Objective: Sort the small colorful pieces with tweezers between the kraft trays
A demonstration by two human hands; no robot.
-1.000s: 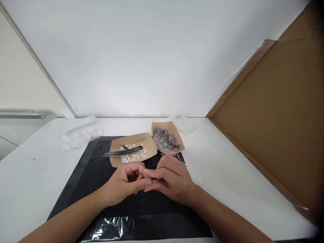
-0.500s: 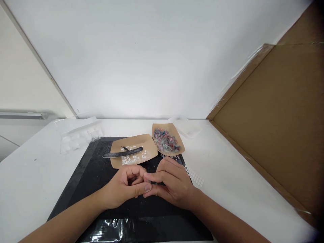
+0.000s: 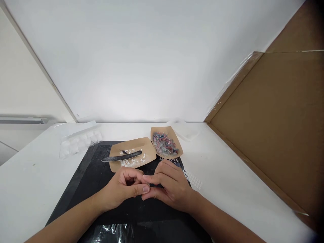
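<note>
Rising behind the work area, a plain white wall (image 3: 141, 60) filled most of the background, with a brown cardboard panel (image 3: 278, 118) slanting along the right side. Below them extended a white table (image 3: 227, 195), partly covered by a black mat (image 3: 144, 216) whose near edge bore a glossy, light-reflecting strip. Over the mat, the left hand (image 3: 124, 188) and right hand (image 3: 174, 185) met fingertip to fingertip. A clear plastic package (image 3: 81, 141) lay at the far left of the table. Two brown paper trays stood side by side beyond the hands: the left tray (image 3: 149, 145) had its long axis roughly left to right, and the right tray (image 3: 174, 135), heaped with multicoloured glossy pieces (image 3: 164, 145), ran away from the person. A curved black nail file (image 3: 124, 157) rested across the left tray, its right end angled slightly away and its left end overhanging the rim, above scattered white chips (image 3: 131, 162). Rows of white tabs (image 3: 193, 179) lay right of the mat. Smallest was a greyish piece (image 3: 149, 184), pinched between left thumb and forefinger; whether the right fingertips also gripped it could not be told. Mostly hidden, it revealed neither long axis nor pointing direction.
</note>
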